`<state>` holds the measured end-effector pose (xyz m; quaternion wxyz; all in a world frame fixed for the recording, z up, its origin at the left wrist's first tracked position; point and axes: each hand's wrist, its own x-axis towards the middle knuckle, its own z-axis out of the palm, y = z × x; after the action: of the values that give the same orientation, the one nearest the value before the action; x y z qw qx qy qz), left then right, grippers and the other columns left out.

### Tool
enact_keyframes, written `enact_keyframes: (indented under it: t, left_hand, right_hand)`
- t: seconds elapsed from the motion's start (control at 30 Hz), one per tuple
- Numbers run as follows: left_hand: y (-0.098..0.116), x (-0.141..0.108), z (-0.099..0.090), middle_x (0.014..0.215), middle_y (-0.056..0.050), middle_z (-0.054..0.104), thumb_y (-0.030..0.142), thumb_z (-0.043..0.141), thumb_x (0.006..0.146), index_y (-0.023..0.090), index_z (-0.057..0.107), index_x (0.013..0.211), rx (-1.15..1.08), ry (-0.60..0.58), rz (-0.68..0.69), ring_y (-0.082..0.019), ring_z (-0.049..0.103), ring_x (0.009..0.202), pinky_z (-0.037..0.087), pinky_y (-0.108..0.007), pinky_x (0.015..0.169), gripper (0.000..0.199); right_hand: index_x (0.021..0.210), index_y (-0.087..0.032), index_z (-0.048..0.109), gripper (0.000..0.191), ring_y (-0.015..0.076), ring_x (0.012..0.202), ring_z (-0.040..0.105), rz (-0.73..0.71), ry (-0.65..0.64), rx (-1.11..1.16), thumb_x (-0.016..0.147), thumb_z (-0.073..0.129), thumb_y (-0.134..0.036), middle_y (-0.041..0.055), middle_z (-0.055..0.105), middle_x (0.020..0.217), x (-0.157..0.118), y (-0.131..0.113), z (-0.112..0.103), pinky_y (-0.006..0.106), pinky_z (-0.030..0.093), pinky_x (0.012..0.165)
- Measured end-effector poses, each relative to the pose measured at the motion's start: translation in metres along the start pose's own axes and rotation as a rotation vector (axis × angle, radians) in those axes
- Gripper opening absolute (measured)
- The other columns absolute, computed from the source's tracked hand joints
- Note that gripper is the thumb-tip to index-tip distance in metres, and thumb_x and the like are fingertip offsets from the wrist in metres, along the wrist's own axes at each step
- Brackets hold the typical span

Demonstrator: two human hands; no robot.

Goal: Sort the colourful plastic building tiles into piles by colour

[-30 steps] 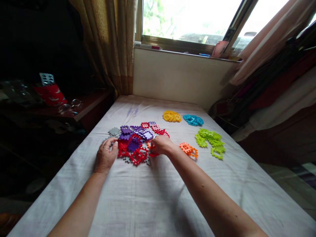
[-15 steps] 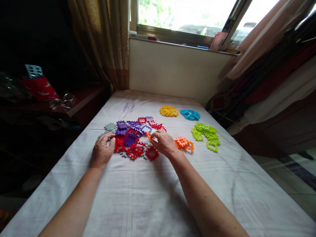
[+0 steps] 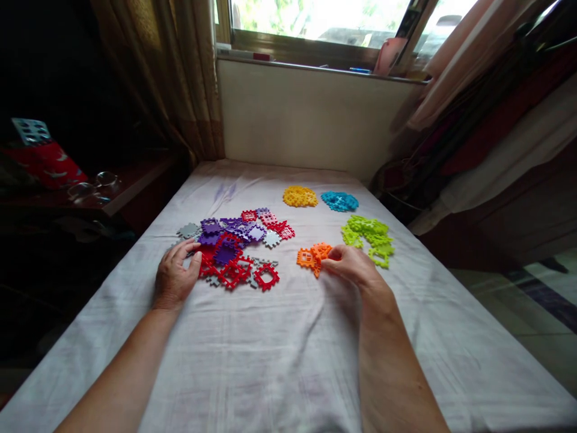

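My left hand (image 3: 177, 272) rests at the left edge of a mixed heap, its thumb and fingers apart, touching red interlocking plastic tiles (image 3: 233, 273). Purple tiles (image 3: 226, 252), grey tiles (image 3: 188, 230) and a pale tile (image 3: 272, 239) lie in the same heap. At the small orange pile (image 3: 306, 258), my right hand (image 3: 354, 266) has its thumb and fingertips pinched on an orange tile (image 3: 321, 263). The fingers partly cover that tile. Green tiles (image 3: 369, 227) lie just beyond my right hand.
Yellow tiles (image 3: 300, 196) and blue tiles (image 3: 339, 201) form two piles at the back of the cloth-covered surface (image 3: 252, 355). Eyeglasses (image 3: 92, 187) sit on a dark side table (image 3: 130, 185) at left. Clothes (image 3: 487, 156) hang at right.
My right hand has moved right from the mixed heap to the orange pile, bringing an orange tile along. My left hand has stayed by the heap. The view has shifted slightly.
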<state>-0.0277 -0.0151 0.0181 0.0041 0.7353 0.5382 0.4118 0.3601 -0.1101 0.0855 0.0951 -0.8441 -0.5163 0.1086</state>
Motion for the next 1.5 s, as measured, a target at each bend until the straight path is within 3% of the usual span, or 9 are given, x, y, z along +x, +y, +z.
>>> enact_keyframes:
  t: [0.1,0.2,0.3,0.4,0.67,0.9,1.1,1.33,1.5]
  left_hand:
    - [0.016,0.007,0.0,0.126,-0.008,0.067,0.038,0.048,0.09,0.025,0.07,0.109,0.053,-0.056,0.111,-0.027,0.057,0.123,0.04,-0.048,0.111,0.031]
    - [0.04,0.02,0.007,0.138,-0.003,0.061,0.041,0.049,0.091,0.031,0.072,0.111,0.14,-0.224,0.241,-0.029,0.044,0.138,0.026,-0.053,0.118,0.032]
    - [0.059,0.036,0.019,0.149,-0.002,0.051,0.045,0.053,0.09,0.034,0.073,0.112,0.266,-0.464,0.315,-0.031,0.034,0.144,0.017,-0.056,0.12,0.032]
    - [0.061,0.047,0.028,0.152,-0.007,0.048,0.049,0.054,0.09,0.032,0.071,0.119,0.366,-0.577,0.288,-0.033,0.032,0.145,0.014,-0.058,0.119,0.038]
    - [0.028,0.043,0.016,0.147,-0.014,0.052,0.055,0.051,0.088,0.024,0.07,0.121,0.492,-0.512,0.127,-0.036,0.039,0.14,0.024,-0.059,0.114,0.049]
    - [0.043,0.039,0.01,0.135,-0.007,0.063,0.046,0.057,0.085,0.026,0.076,0.083,0.391,-0.385,0.201,-0.032,0.046,0.135,0.023,-0.055,0.116,0.027]
    - [0.06,0.05,0.023,0.148,-0.008,0.052,0.046,0.053,0.088,0.031,0.072,0.115,0.425,-0.583,0.198,-0.033,0.039,0.141,0.019,-0.058,0.117,0.036]
    - [0.058,0.066,0.026,0.159,-0.022,0.03,0.063,0.062,0.075,0.015,0.05,0.143,0.536,-0.671,0.057,-0.042,0.023,0.148,0.015,-0.063,0.116,0.085]
    - [0.071,0.061,0.034,0.156,-0.008,0.041,0.047,0.054,0.086,0.033,0.067,0.124,0.472,-0.619,0.188,-0.036,0.029,0.146,0.012,-0.063,0.117,0.042]
  right_hand:
    - [0.078,-0.025,0.075,0.026,0.0179,0.071,0.063,0.029,0.062,0.011,0.08,0.064,-0.049,0.0035,0.073,0.076,0.0,-0.005,0.002,0.026,0.034,0.057]
    - [0.08,-0.024,0.074,0.031,0.0189,0.074,0.064,0.061,0.191,0.008,0.089,0.055,-0.047,0.005,0.073,0.079,0.001,-0.014,0.008,0.027,0.035,0.06]
    - [0.081,-0.022,0.073,0.029,0.0191,0.081,0.064,-0.096,0.314,0.037,0.091,0.054,-0.041,0.0061,0.073,0.087,0.0,-0.027,0.02,0.027,0.038,0.068]
    - [0.079,-0.022,0.072,0.027,0.0181,0.083,0.062,-0.333,0.346,0.071,0.092,0.054,-0.037,0.006,0.072,0.087,-0.005,-0.042,0.034,0.027,0.038,0.074]
    - [0.076,-0.021,0.071,0.028,0.0174,0.081,0.062,-0.55,0.328,0.109,0.094,0.055,-0.035,0.0059,0.071,0.085,-0.011,-0.062,0.049,0.026,0.038,0.075]
    - [0.076,-0.021,0.071,0.026,0.0172,0.084,0.063,-0.585,0.303,0.118,0.094,0.057,-0.035,0.0054,0.071,0.086,-0.016,-0.067,0.054,0.025,0.04,0.076]
    - [0.077,-0.021,0.071,0.026,0.0162,0.083,0.062,-0.613,0.241,0.113,0.094,0.057,-0.035,0.0043,0.071,0.086,-0.021,-0.073,0.061,0.026,0.039,0.077]
    - [0.079,-0.022,0.072,0.026,0.0159,0.084,0.062,-0.592,0.214,0.106,0.094,0.056,-0.036,0.0043,0.071,0.088,-0.023,-0.074,0.063,0.025,0.039,0.075]
    - [0.079,-0.023,0.072,0.025,0.0162,0.086,0.063,-0.59,0.183,0.105,0.094,0.057,-0.036,0.0046,0.071,0.09,-0.025,-0.077,0.061,0.025,0.04,0.076]
